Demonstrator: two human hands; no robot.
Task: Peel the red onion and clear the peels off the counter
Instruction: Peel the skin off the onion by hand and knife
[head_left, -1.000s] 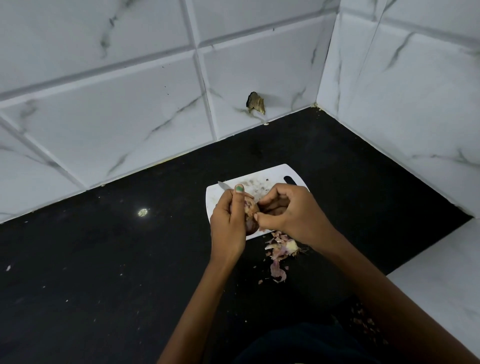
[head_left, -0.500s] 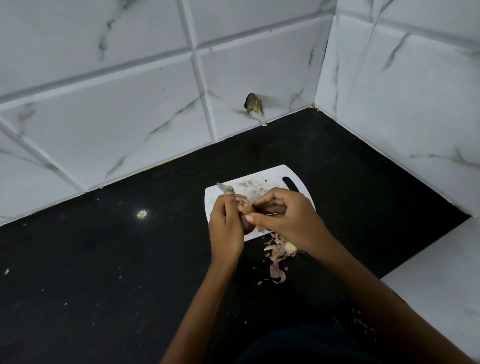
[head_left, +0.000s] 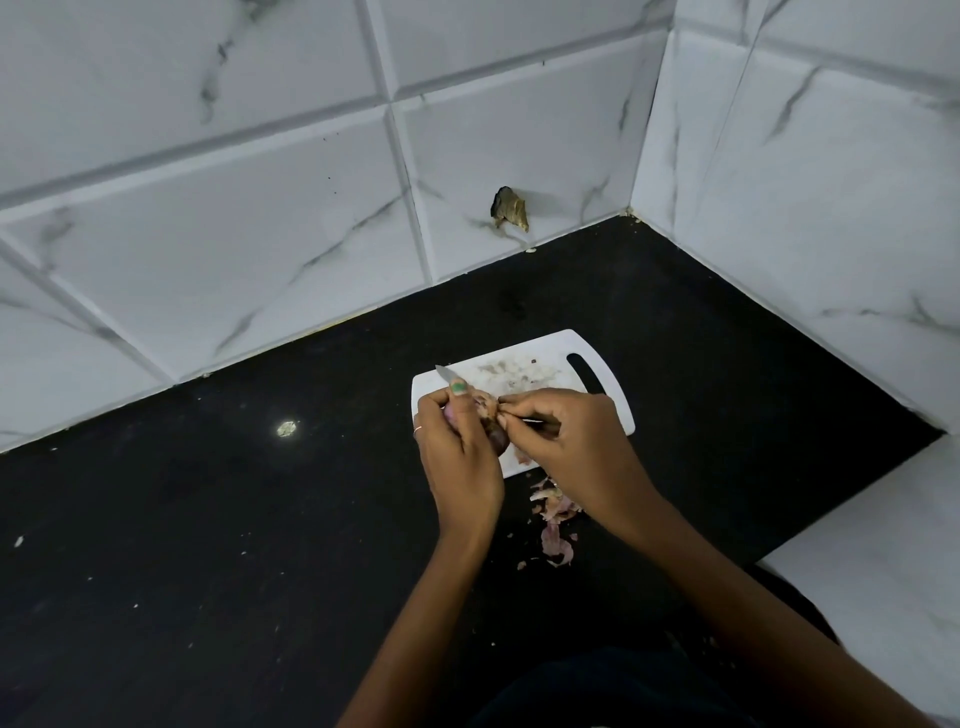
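Observation:
My left hand (head_left: 460, 457) grips the small red onion (head_left: 497, 438) above the near edge of a white cutting board (head_left: 519, 358). Most of the onion is hidden by my fingers; a dark purple patch and some pale loose skin show. My right hand (head_left: 566, 447) pinches a bit of skin at the onion's top, right beside my left thumb. A pile of pink onion peels (head_left: 556, 519) lies on the black counter (head_left: 208, 519) just in front of the board, under my right wrist.
A knife tip (head_left: 444, 373) pokes out past my left thumb over the board; the rest of the knife is hidden. White marble tile walls close the counter at the back and right. A brown scrap (head_left: 509, 208) sticks to the back wall.
My right fingers have shifted from the onion's side up to its top, closer to my left thumb. Both hands stay over the board's near edge.

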